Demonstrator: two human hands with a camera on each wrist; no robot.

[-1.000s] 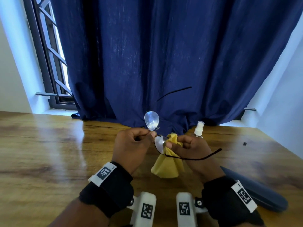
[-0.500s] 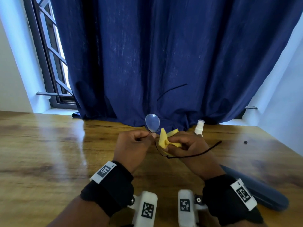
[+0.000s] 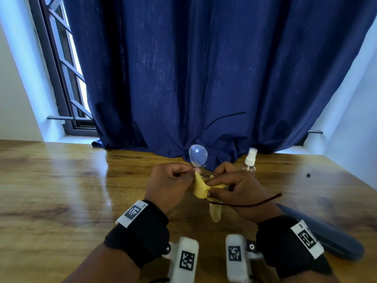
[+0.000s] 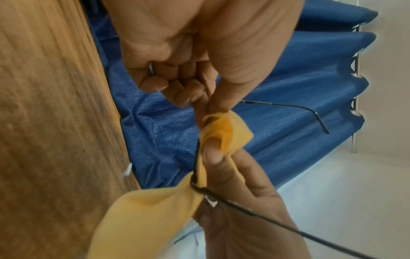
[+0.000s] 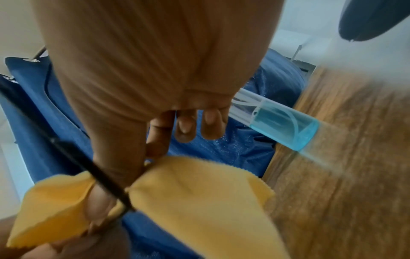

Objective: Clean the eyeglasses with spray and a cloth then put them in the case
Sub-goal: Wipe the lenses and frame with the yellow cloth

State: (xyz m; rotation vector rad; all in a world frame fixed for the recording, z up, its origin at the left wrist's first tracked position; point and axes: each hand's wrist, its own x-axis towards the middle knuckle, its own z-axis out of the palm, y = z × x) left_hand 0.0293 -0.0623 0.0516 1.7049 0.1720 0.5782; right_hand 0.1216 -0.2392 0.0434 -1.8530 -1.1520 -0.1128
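Note:
I hold the thin black-framed eyeglasses (image 3: 197,155) above the table, turned so one lens stands up and a temple (image 3: 255,203) trails right. My left hand (image 3: 191,172) pinches the frame near the bridge. My right hand (image 3: 210,186) pinches the yellow cloth (image 3: 201,189) around the lower lens, which is hidden inside the fold. In the left wrist view the cloth (image 4: 144,219) wraps the rim beside the right thumb. In the right wrist view the cloth (image 5: 199,192) hangs under the fingers. The spray bottle (image 3: 250,160) stands behind my right hand. The dark blue case (image 3: 326,231) lies shut at the right.
A blue curtain (image 3: 204,68) hangs down to the back of the wooden table (image 3: 61,190). A barred window (image 3: 67,78) is at the far left. A small dark speck (image 3: 308,175) lies on the table at the right. The spray bottle (image 5: 284,126) holds blue liquid.
My right hand has worked the cloth over the lower lens; the cloth bunched up, and now a tail hangs down again. Both hands stayed close together in the same spot.

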